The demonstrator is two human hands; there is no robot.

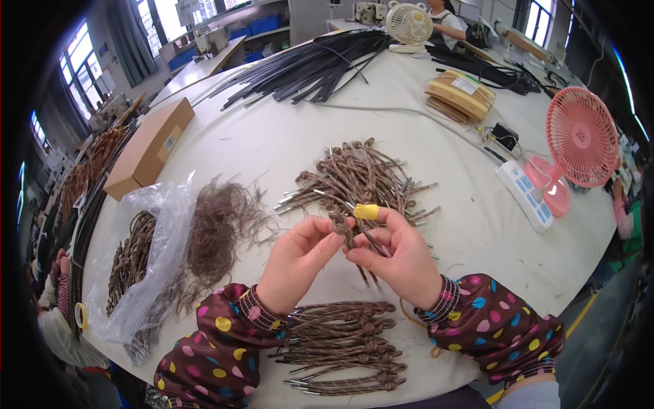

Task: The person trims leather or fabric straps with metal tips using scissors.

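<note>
Cord (344,228) with a knotted top sits pinched between left hand (298,262) and right hand (398,255).

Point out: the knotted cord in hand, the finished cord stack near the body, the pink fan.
knotted cord (339,223), head view, on the coiled knot between both hands.
finished cord stack (347,347), head view, middle of the row.
pink fan (582,136), head view, centre of the grille.

Bright, even daylight from windows (78,65) far left of the white table (272,143), more at top right. Soft shadows only. Table centre sharp; heavy fisheye bend w/ black vignette round the rim, slight blur there.
</note>
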